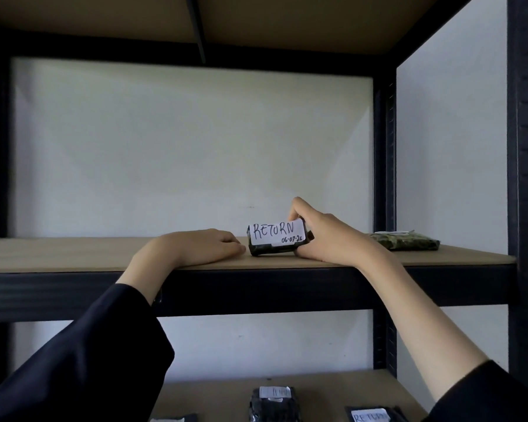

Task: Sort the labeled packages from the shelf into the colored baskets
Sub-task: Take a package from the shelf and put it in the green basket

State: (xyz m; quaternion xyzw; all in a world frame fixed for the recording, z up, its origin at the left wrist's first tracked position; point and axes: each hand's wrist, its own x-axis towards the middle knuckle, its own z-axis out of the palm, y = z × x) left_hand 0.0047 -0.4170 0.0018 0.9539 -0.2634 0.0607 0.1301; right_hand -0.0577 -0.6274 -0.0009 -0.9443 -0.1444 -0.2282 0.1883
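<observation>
Dark metal shelving is standing against a white wall, and on its middle wooden shelf (73, 254) a small dark package (275, 240) labelled RETURN is sitting tilted up, long axis running left-right. Gripping its right end is the right hand (320, 236), fingers curling over the top. Just beside its left end, the left hand (201, 245) is lying flat and relaxed, holding nothing. Further right, a greenish package (404, 240) is lying flat.

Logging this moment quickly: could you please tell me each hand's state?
Left hand: open, resting on the wooden shelf board.
Right hand: grip on the small black RETURN-labelled package.
</observation>
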